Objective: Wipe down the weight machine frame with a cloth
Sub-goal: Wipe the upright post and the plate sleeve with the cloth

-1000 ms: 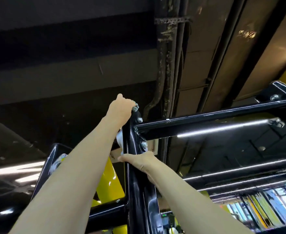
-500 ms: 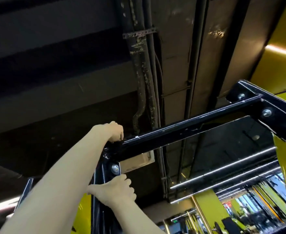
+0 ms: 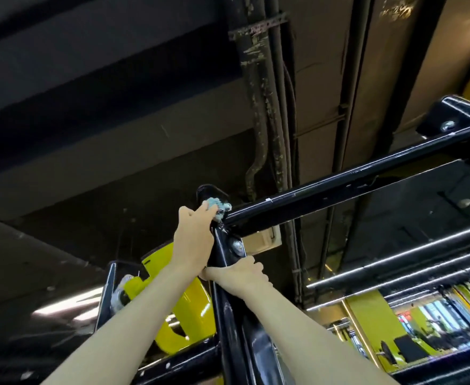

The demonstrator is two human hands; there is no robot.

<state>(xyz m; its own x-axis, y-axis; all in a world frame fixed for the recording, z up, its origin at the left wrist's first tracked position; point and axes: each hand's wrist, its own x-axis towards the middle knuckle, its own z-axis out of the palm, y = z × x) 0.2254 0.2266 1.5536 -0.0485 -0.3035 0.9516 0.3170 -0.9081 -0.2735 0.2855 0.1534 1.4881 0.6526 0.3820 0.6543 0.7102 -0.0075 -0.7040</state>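
Observation:
I look up at the black weight machine frame (image 3: 339,184), whose upright post meets a long crossbar at a bolted corner. My left hand (image 3: 193,234) is raised to that corner and holds a small bluish-grey cloth (image 3: 218,207) bunched against the top of the joint. Just below, my right hand (image 3: 238,275) grips the upright post under a large bolt (image 3: 238,245), fingers wrapped around the tube. Most of the cloth is hidden behind my left hand.
A dark ceiling with pipes and conduit (image 3: 267,107) runs overhead. A yellow machine part (image 3: 181,309) sits behind the post at lower left. The crossbar ends in a bolted bracket (image 3: 455,120) at the right. A mirrored gym area (image 3: 422,323) shows at lower right.
My view swung back left and my left hand shifted from the crossbar's end to the top of the corner joint, where the cloth now shows. My right hand stayed on the upright post.

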